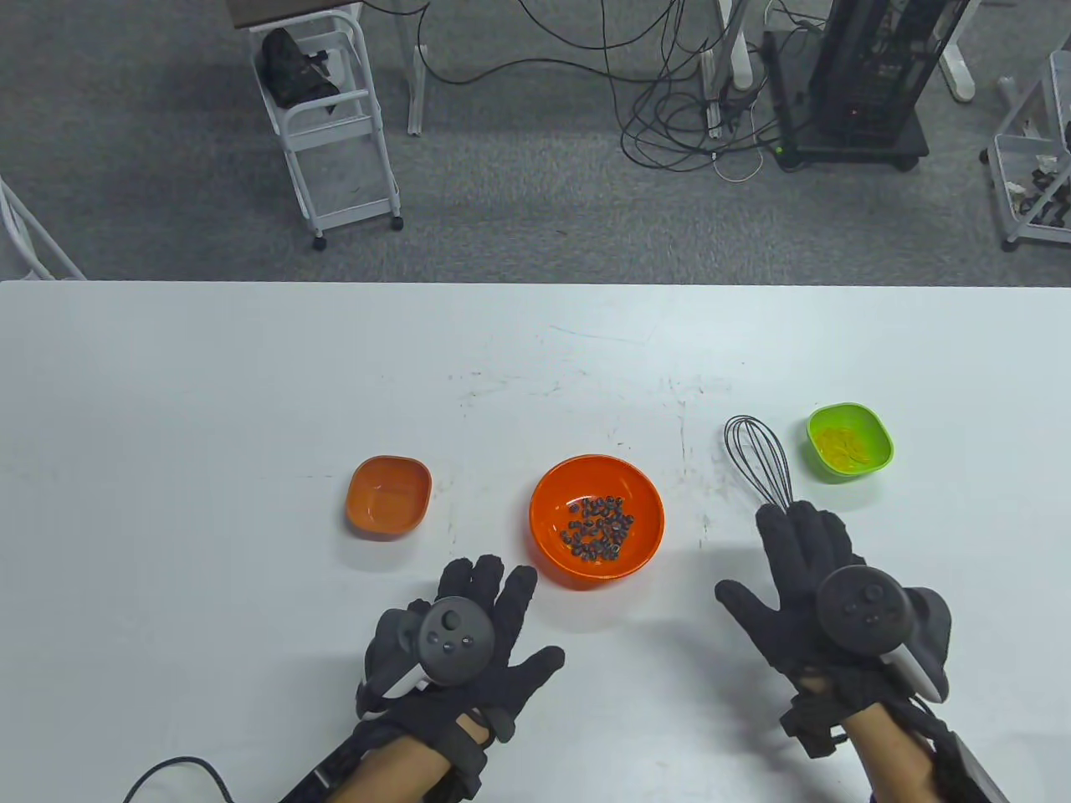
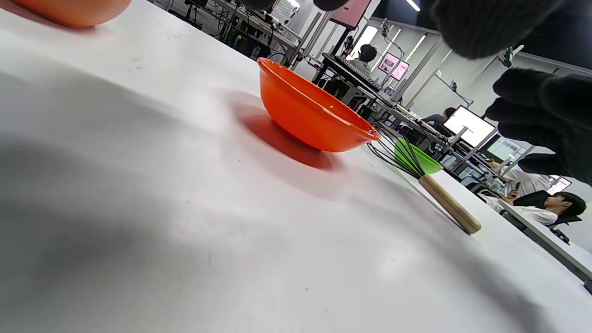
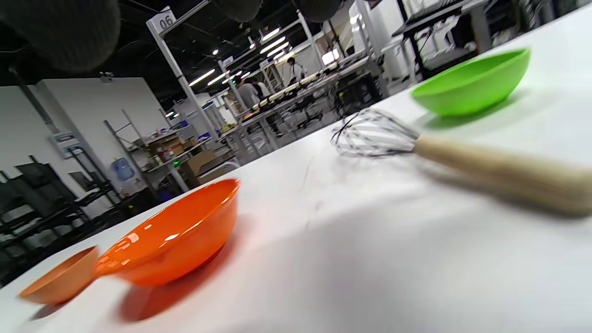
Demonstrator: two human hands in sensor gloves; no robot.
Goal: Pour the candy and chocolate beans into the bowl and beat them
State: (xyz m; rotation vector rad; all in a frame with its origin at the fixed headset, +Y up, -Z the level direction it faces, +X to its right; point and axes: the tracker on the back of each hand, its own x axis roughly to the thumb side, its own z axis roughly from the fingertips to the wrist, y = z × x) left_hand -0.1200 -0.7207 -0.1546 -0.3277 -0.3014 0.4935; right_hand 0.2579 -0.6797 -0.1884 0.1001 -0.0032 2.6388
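Round orange bowl (image 1: 596, 519) holds dark beans (image 1: 599, 527); green dish (image 1: 849, 441) holds yellow candy (image 1: 843, 445).

Three bowls sat on the table: one large orange bowl (image 1: 552, 510) of dark beans, one small orange bowl (image 1: 388, 493), one green bowl (image 1: 849, 441). One whisk (image 1: 759, 462). Two gloved hands.
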